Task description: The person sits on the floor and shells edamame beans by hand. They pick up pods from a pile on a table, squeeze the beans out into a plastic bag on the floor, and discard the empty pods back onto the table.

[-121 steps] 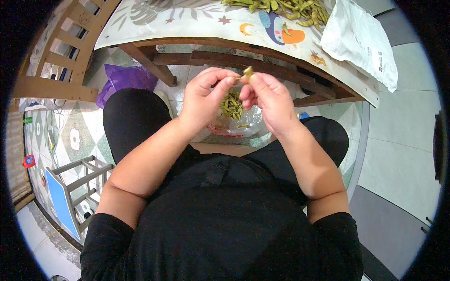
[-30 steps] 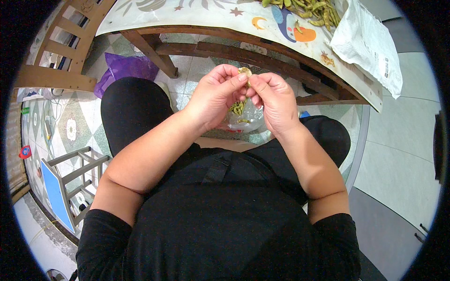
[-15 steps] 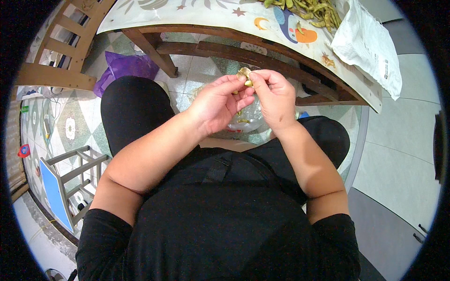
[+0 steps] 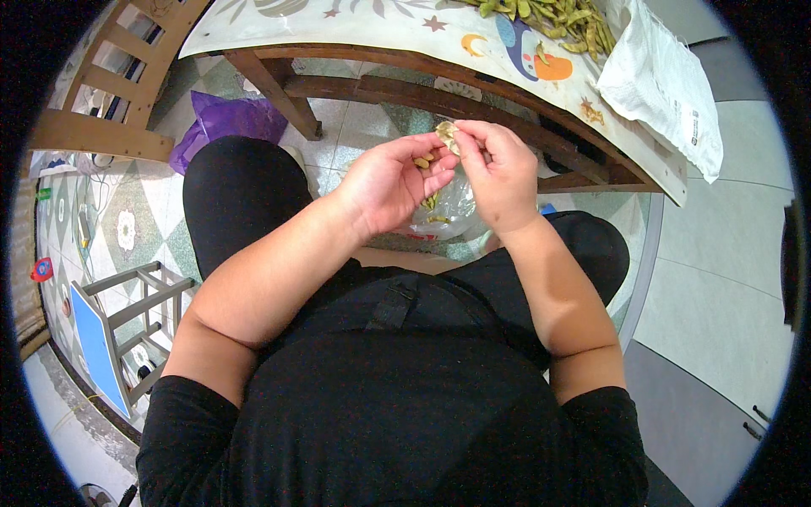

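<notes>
My right hand (image 4: 504, 179) pinches a split, pale bean pod (image 4: 448, 133) between thumb and fingers, in front of the table edge. Close beside it, my left hand (image 4: 384, 186) is palm up with curled fingers, cradling some shelled beans (image 4: 423, 160). The thumb and index finger of the left hand reach toward the pod; whether they touch it I cannot tell. Under my hands, between my knees, is a clear plastic bag (image 4: 456, 211) with several green pods in it, partly hidden by the hands.
A pile of green bean pods (image 4: 570, 25) and a white woven sack (image 4: 659, 84) lie on the covered table (image 4: 380, 38) ahead. On the floor at left are a purple bag (image 4: 228, 127) and a blue-topped stool (image 4: 106, 346). A wooden chair (image 4: 101, 135) is far left.
The pod has gone from both hands' fingertips to the right hand's pinch, now looking opened. My left fingers have loosened slightly, and beans show in them.
</notes>
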`<state>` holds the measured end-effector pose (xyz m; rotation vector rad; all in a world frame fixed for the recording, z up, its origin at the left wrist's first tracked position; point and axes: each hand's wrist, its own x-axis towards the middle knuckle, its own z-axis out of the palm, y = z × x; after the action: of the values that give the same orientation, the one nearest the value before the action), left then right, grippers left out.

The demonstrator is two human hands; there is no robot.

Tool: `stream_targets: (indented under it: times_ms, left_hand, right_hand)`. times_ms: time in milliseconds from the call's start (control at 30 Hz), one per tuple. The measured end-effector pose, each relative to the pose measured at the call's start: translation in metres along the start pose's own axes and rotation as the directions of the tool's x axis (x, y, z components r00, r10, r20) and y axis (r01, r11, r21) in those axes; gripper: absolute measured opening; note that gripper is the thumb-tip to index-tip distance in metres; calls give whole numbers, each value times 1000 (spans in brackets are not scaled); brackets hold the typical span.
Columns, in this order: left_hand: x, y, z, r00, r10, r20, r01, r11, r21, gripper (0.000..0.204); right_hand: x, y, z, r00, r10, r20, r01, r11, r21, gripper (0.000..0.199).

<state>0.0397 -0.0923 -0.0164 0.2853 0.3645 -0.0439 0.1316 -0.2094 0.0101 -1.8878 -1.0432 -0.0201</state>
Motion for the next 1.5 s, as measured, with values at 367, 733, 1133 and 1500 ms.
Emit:
stream_targets:
  times_ms: [367, 733, 1133, 1500]
  left_hand:
    - [-1, 8, 8, 992, 90, -93, -92, 996, -20, 28]
    - [-1, 8, 7, 982, 172, -72, -164, 981, 103, 32]
    - [-1, 9, 9, 960, 260, -105, -237, 952, 192, 27]
    - [-2, 8, 9, 922, 326, -210, -192, 854, 483, 18]
  right_hand:
    - [6, 4, -17, 992, 115, -43, -111, 991, 81, 10]
    - [5, 7, -16, 984, -53, 170, 48, 998, 33, 8]
    - [10, -4, -18, 976, -141, 168, 169, 972, -165, 8]
    - [123, -19, -21, 940, -340, 10, 303, 823, -480, 14]
